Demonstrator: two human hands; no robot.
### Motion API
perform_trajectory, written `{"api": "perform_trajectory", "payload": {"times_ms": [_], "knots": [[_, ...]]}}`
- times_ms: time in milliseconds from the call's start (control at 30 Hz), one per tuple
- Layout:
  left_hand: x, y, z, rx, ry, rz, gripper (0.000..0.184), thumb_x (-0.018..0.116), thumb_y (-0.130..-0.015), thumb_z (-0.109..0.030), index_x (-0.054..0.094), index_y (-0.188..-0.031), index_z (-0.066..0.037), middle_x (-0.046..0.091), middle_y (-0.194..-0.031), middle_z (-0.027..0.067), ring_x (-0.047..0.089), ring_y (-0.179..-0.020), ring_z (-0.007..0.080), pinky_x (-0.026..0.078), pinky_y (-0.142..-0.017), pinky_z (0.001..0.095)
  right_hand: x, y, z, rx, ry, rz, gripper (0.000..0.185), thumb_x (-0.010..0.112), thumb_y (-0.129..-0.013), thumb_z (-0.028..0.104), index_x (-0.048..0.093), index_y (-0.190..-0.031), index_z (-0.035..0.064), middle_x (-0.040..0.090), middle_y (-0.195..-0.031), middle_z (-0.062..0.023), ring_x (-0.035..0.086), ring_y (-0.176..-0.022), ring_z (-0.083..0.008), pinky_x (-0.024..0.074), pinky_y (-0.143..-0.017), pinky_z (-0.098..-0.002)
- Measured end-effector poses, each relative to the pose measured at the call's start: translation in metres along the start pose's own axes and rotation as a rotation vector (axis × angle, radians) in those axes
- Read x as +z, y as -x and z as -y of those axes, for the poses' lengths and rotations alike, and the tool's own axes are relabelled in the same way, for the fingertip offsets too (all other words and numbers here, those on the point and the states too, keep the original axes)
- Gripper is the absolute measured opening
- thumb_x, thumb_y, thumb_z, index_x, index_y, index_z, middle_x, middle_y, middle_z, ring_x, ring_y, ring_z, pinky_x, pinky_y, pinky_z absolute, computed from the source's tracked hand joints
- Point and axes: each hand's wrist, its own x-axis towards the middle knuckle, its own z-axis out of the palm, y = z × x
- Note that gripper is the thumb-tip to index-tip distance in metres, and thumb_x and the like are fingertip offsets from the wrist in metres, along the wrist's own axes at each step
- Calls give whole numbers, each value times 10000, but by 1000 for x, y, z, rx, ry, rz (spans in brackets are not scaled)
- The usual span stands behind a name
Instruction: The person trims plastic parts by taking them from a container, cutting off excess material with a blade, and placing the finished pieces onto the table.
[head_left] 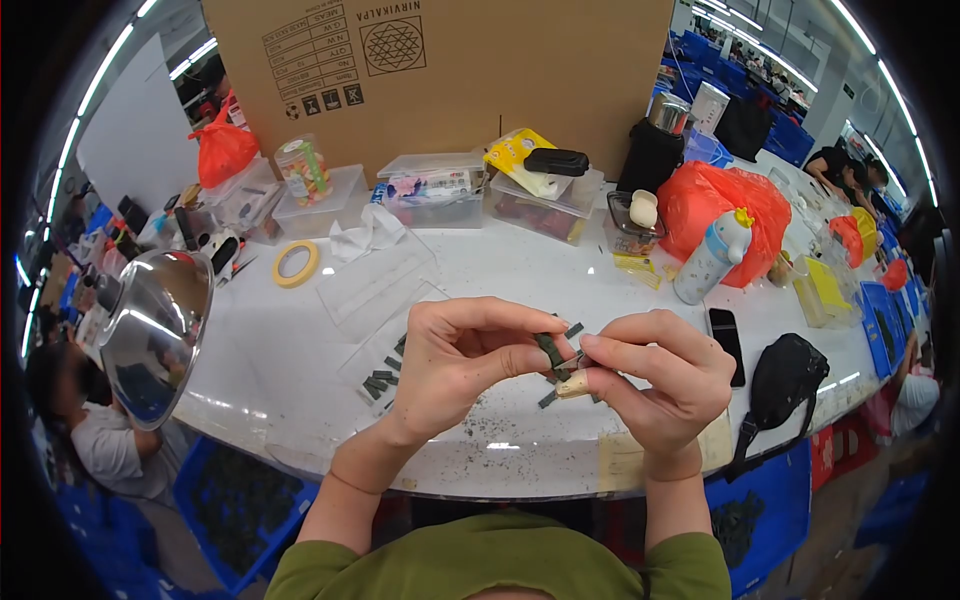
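Note:
My left hand (pixel 450 360) pinches a small dark green strip (pixel 549 348) between thumb and fingers, above the front of the white table. Close against it, my right hand (pixel 665 372) is closed on a small thin blade-like tool (pixel 572 362), its edge touching or nearly touching the strip. Most of that tool is hidden by the fingers. A tan cover (pixel 573 384) wraps the tip of my right thumb. Several loose green strips (pixel 378 384) lie on the table left of my left hand, and others show behind and beneath both hands. Dark crumbs dot the tabletop below.
A shiny metal lamp shade (pixel 160 325) hangs at left, near a tape roll (pixel 296 264). To the right are a phone (pixel 726 345), a black pouch (pixel 785 385) and a bottle (pixel 712 258). Plastic boxes (pixel 435 205) line the cardboard (pixel 450 90). Blue bins (pixel 300 515) flank me below.

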Motion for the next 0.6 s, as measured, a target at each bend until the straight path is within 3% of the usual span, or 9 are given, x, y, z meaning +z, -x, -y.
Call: {"api": "perform_trajectory", "payload": {"times_ms": [233, 600], "knots": [[-1, -2, 2, 25, -73, 1, 240, 638, -728, 114, 648, -958, 44, 677, -850, 142, 660, -769, 169, 548, -732, 224, -5, 0, 0, -16, 65, 74, 198, 757, -546, 19, 710, -738, 29, 635, -707, -60, 485, -562, -110, 357, -473, -208], [3, 2, -6, -28, -46, -45, 263, 663, -719, 97, 641, -974, 39, 680, -826, 155, 664, -757, 163, 549, -714, 217, -6, -4, -7, 69, -202, -14, 210, 745, -588, -19, 703, -791, 12, 626, -747, -66, 496, -553, -113, 376, -470, -203]]}}
